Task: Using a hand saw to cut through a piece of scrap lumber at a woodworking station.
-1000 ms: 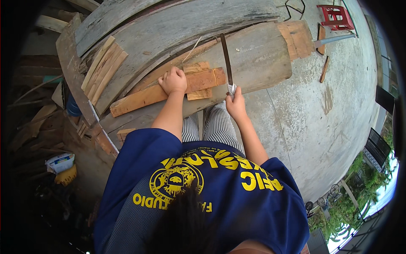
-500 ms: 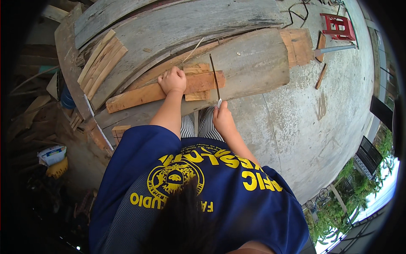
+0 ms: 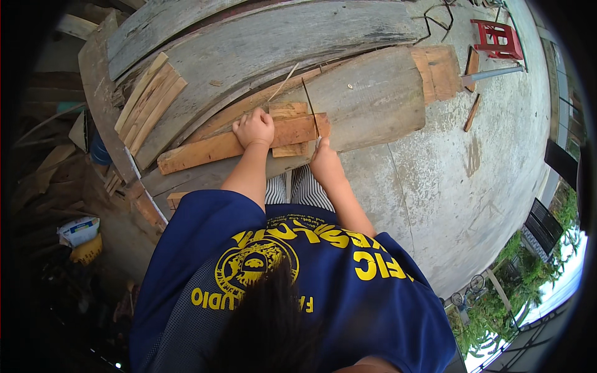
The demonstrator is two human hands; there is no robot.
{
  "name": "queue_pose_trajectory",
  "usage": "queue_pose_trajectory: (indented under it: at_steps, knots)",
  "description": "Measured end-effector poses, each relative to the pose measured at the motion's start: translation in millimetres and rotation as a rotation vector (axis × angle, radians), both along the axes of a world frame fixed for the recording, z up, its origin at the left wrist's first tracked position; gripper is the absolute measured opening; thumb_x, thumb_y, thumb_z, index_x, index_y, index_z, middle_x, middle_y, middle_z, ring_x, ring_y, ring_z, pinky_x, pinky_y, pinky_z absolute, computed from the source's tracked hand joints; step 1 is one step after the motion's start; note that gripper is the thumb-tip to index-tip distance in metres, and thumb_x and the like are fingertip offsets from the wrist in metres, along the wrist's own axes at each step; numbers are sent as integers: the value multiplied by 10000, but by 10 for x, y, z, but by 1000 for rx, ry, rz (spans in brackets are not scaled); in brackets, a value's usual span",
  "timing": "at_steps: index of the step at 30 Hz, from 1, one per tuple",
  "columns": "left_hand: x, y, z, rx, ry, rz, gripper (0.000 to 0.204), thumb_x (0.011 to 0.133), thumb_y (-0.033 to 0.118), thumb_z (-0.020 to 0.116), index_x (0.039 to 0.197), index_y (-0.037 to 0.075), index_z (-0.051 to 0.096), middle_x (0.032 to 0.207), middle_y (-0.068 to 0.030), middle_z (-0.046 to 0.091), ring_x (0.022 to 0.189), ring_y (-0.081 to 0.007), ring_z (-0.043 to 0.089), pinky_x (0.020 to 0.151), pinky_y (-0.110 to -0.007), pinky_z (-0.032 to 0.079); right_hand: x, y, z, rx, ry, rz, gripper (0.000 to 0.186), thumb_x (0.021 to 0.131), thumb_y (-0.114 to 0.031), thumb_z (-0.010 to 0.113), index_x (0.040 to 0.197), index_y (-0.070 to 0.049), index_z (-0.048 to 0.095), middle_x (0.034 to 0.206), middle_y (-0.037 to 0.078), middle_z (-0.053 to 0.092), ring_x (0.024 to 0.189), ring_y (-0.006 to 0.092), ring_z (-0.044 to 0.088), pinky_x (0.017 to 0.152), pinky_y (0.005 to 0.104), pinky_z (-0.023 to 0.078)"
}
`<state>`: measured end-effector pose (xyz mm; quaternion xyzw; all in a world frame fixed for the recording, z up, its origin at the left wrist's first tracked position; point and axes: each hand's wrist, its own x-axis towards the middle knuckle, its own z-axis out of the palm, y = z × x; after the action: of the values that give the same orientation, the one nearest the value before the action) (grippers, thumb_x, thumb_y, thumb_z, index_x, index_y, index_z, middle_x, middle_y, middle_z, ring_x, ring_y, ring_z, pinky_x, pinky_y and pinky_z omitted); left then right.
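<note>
My left hand (image 3: pixel 254 127) grips a long orange-brown board (image 3: pixel 199 151), fingers curled over its top, left of a short wooden block (image 3: pixel 287 109) lying crosswise beneath it. A thin dark saw blade (image 3: pixel 309 96) rests across the board near its right end. My right hand (image 3: pixel 323 158) is closed on the saw's pale wrapped handle, just on my side of the board. The board and block lie on a wide weathered grey plank (image 3: pixel 367 93).
Stacked offcuts (image 3: pixel 149 99) lie at the left, with scrap wood, a blue bucket (image 3: pixel 99 149) and a sack on a yellow container (image 3: pixel 78 233) beyond. More grey planks (image 3: pixel 249 28) stretch behind. A red plastic stool (image 3: pixel 497 40) stands on the concrete floor (image 3: pixel 460 180) at the right.
The saw blade has swung from right of the board onto it. My right hand has moved left, then slightly forward toward the board. My left hand still grips the board.
</note>
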<state>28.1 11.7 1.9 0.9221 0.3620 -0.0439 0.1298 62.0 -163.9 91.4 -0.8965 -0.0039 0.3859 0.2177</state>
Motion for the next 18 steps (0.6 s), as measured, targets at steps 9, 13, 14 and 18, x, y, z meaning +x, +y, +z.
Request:
queue_pose_trajectory:
  at_steps: [9,13,14,18]
  knots:
    - [35,41,63,-34,-34,-7,187,807,250,483,709,145,603,720,-28,659,765,-206,587,814,-369,364,-157,-153,187,54,59,-3,184,896,-114,446,976,49,423,808,358,579,806,516,561,681,552,464]
    - [19,11,33,-30,-20,-13,190,810,252,480,714,146,604,728,-22,660,766,-203,584,814,-367,361,26,0,-33,73,2,-74,176,898,-120,444,970,41,438,815,353,580,834,512,557,707,541,460]
    - [-15,25,22,-27,-35,-10,192,810,252,479,712,146,604,731,-20,661,767,-202,583,814,-366,361,30,19,-2,48,19,-56,172,899,-120,443,964,39,444,815,353,579,843,511,555,713,538,458]
    - [-35,26,51,-41,22,19,188,804,251,481,710,147,607,734,-21,662,769,-203,583,817,-367,359,-147,-268,363,38,96,66,177,892,-107,425,986,43,428,826,362,582,834,509,568,724,547,466]
